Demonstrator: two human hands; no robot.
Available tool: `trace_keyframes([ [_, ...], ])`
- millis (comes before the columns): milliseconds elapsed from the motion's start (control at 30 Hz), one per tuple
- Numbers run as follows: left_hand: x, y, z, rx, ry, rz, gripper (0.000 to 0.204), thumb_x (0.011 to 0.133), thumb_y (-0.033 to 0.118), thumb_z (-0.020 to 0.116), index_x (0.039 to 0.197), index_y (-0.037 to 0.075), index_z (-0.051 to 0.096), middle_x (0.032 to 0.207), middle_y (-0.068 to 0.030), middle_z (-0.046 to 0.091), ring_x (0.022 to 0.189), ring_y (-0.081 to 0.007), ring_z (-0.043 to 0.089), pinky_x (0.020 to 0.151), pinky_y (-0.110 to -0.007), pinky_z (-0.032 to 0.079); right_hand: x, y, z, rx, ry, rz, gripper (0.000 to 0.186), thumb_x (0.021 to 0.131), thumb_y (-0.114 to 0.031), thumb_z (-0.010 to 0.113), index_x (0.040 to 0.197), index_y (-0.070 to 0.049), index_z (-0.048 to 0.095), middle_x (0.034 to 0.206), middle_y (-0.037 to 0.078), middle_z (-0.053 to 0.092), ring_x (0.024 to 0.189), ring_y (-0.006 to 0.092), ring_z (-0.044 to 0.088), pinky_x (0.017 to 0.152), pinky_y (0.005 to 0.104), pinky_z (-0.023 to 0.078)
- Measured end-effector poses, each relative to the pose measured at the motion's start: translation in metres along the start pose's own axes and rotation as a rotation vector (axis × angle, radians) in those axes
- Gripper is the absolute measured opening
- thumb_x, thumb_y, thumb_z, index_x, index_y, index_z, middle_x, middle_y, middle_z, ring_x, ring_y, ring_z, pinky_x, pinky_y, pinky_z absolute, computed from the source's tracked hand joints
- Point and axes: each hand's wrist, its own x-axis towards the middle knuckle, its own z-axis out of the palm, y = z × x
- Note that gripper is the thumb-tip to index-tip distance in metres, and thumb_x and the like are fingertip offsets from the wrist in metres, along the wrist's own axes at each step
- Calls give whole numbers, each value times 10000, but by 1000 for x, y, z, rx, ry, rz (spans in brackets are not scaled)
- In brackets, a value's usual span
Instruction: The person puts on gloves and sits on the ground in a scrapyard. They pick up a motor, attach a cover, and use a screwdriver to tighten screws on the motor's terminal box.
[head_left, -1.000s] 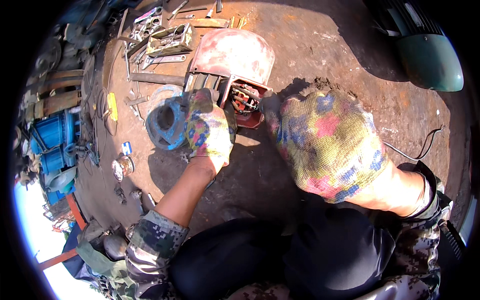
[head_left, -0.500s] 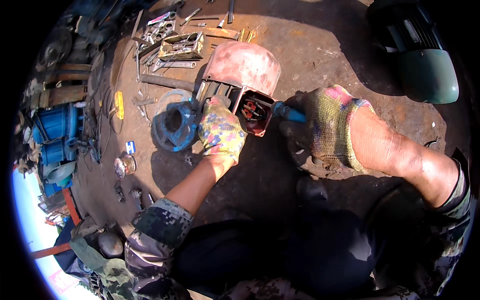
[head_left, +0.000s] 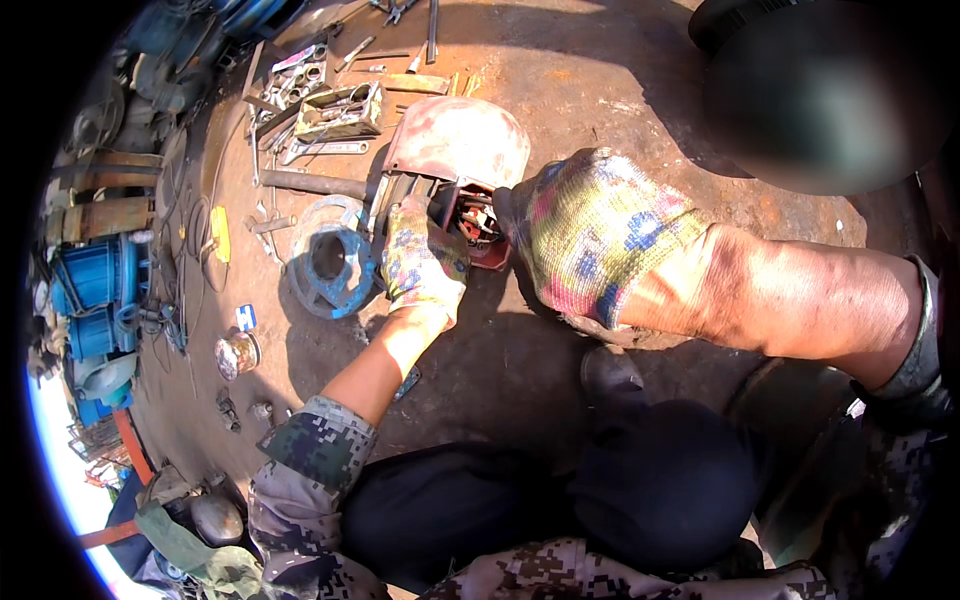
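A motor with a faded pink-red rounded cover (head_left: 462,140) lies on the ground before me. Its open terminal box (head_left: 490,258) has red parts and wires (head_left: 476,216) inside. My left hand (head_left: 424,262), in a patterned knit glove, is closed on the motor's body beside the box. My right hand (head_left: 610,235), gloved alike, is a fist at the box's right side. From it a dark tool end (head_left: 510,212) points at the box; the tool's blue handle, seen earlier, is now hidden by the fist. A blue ring-shaped flange (head_left: 330,258) lies left of my left hand.
Wrenches (head_left: 335,148) and a box of small tools (head_left: 340,110) lie beyond the motor, near a metal bar (head_left: 315,183). A tin (head_left: 238,355) stands at the left, with blue machinery (head_left: 90,290) past it. A dark blurred rounded shape (head_left: 820,110) fills the upper right.
My right fist has moved left, up against the terminal box, and turned, covering the blue handle. The view has shifted slightly. A dark blurred shape now covers the green motor at upper right.
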Motion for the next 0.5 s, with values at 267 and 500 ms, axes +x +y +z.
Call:
trace_keyframes([
  [267,4,-8,-12,1137,-164,482,426,885,77,694,1280,-12,564,1071,-203,683,934,-334,704,770,-419,548,-13,0,39,466,583,223,632,850,-122,754,1460,-127,592,1093,165,662,991,403,657,836,466,529],
  [500,29,-29,-50,1575,-280,992,373,953,167,695,1283,23,602,1057,-132,703,997,-251,693,843,-390,547,-21,-16,39,666,600,402,614,863,-83,711,1462,-99,576,1254,195,658,1069,438,623,912,499,520],
])
